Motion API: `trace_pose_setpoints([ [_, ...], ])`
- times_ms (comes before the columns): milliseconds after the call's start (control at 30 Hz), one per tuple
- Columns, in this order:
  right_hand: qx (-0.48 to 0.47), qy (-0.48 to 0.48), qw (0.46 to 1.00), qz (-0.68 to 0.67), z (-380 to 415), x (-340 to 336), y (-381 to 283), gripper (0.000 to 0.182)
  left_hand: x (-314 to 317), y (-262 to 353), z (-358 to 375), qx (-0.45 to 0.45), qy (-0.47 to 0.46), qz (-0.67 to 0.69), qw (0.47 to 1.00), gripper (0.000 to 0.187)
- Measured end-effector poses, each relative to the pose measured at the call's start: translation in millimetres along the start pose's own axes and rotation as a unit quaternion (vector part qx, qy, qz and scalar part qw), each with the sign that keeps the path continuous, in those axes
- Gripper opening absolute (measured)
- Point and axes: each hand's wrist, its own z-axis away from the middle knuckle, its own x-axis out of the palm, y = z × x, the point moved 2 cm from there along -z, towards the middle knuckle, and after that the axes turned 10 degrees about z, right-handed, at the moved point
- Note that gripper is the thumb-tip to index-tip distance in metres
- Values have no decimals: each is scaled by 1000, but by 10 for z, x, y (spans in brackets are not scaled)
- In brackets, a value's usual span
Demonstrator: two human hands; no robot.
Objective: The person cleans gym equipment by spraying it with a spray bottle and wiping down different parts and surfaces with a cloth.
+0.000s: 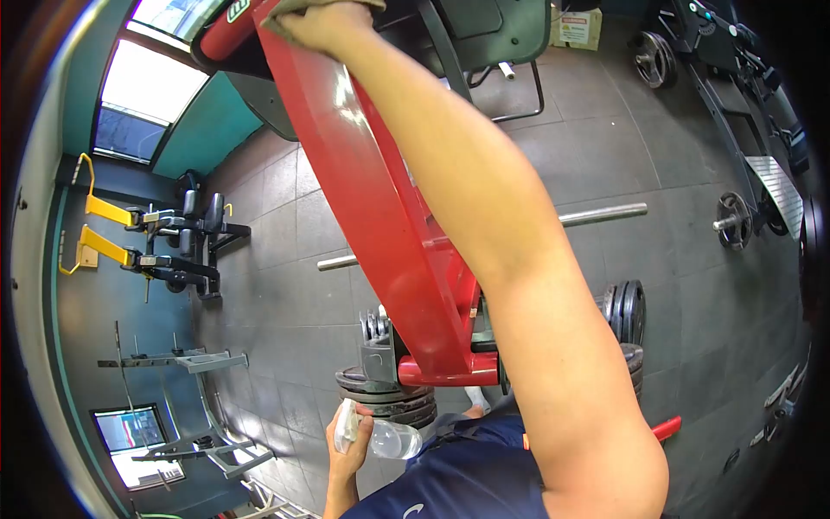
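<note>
My right arm stretches up across the view, and my right hand (324,28) presses a greyish-brown cloth (298,7) on the upper end of a red machine beam (354,182). The fingers are partly hidden by the cloth and the frame's top edge. Low in the view, my left hand (348,445) is wrapped round a clear spray bottle (396,439) with a white head. The bottle lies tilted sideways near my dark blue shirt (467,476), below the beam's red cross tube (450,369).
Metal bars (603,214) stick out on both sides of the beam. Stacked weight plates (389,400) lie near its base, with more plates (627,311) at the right. A yellow-handled machine (108,210) stands left; another machine (731,104) stands at the upper right.
</note>
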Motion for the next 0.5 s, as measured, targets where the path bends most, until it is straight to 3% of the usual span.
trace_pose_setpoints([
  [33, -11, 60, 998, 4, -156, 301, 89, 45, -15, -11, 13, -6, 0, -3, 1000, 9],
  [100, -36, 60, 997, -41, 130, 478, 131, 30, 49, 60, 54, -7, 8, 9, 1000, 7],
  [167, -81, -97, 982, 140, 1005, 192, 50, 37, 69, 46, 54, -21, 8, 26, 999, 7],
  [267, -123, 185, 973, 56, 2327, -3, 61, 45, 69, -55, 39, -38, 17, 62, 997, 7],
  [367, -125, 132, 983, 9, 2373, -25, 61, 39, 86, -109, 12, -40, 19, 63, 997, 7],
  [433, -145, 161, 975, 52, 1986, -40, 28, 32, 116, -56, -25, -27, 17, 56, 998, 8],
  [500, -207, 298, 910, 198, 1157, 176, 98, 17, 146, 2, -56, -20, 21, 59, 998, 8],
])
